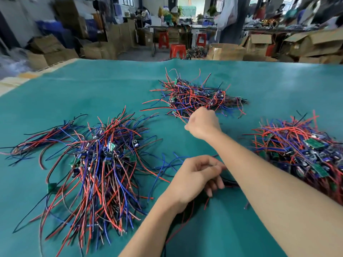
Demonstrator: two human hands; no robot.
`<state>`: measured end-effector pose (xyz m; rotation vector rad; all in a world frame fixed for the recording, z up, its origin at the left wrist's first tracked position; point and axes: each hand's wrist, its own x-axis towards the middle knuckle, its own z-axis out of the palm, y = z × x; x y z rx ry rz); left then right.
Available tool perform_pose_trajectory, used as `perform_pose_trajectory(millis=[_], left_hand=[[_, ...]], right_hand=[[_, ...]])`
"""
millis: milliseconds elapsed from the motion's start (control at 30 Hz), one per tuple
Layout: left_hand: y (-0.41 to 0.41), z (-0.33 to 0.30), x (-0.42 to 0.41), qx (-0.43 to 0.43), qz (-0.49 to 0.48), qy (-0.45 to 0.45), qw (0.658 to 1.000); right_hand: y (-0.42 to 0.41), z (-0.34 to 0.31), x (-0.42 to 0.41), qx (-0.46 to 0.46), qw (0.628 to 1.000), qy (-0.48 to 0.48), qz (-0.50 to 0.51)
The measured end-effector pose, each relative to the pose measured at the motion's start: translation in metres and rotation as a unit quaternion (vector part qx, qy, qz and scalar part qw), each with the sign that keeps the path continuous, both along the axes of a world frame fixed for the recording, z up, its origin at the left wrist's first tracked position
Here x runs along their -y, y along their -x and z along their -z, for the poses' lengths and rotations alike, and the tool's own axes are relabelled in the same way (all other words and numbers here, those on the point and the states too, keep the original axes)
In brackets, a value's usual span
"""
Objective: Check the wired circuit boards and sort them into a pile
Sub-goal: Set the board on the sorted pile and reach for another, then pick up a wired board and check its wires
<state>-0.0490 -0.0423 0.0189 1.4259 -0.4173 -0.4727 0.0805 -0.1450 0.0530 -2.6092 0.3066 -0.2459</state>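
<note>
We are mid-sort: our right hand [202, 123] reaches to the far pile [196, 97], fingers hidden, grip unclear. Our left hand [196, 175] pinches dark wires [229, 181] nearer us. Big piles left [100, 158] and right [304, 151] remain.

— What is around the worktop [92, 86]?
— It has a teal cover. Behind it stand cardboard boxes [46, 51], red plastic stools [177, 50] and other tables [185, 27].
— And light?
— Daylight comes through the windows [128, 0].
</note>
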Motion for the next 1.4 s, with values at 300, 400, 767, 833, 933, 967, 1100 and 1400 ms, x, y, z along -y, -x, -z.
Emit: perform_pose_trajectory(millis=[300, 400, 767, 833, 933, 967, 1100, 1400], left_hand=[[-0.009, -0.002, 0.001, -0.177, -0.125, 0.184, 0.959], [-0.010, -0.001, 0.002, -0.183, -0.130, 0.183, 0.957], [-0.007, 0.004, 0.002, -0.113, -0.106, 0.097, 0.983], [-0.007, 0.003, 0.001, -0.110, -0.111, 0.093, 0.983], [-0.005, 0.001, -0.001, -0.106, -0.080, 0.092, 0.987], [-0.004, 0.001, -0.002, -0.096, -0.061, 0.087, 0.990], [-0.001, -0.002, -0.002, -0.058, -0.012, 0.056, 0.997], [0.003, -0.002, -0.002, 0.009, 0.036, 0.020, 0.999]], right_hand=[[0.124, -0.016, 0.055, -0.007, 0.912, -0.406, -0.061], [0.154, -0.009, 0.064, -0.097, 0.893, -0.419, -0.131], [0.158, 0.012, 0.051, -0.089, 0.919, -0.354, -0.152], [0.154, 0.015, 0.053, -0.027, 0.926, -0.366, -0.089], [0.150, 0.016, 0.054, 0.013, 0.880, -0.471, -0.066], [0.150, 0.016, 0.053, 0.021, 0.859, -0.508, -0.069], [0.150, 0.017, 0.053, -0.004, 0.795, -0.594, -0.121], [0.151, 0.020, 0.049, 0.086, 0.837, -0.530, -0.107]])
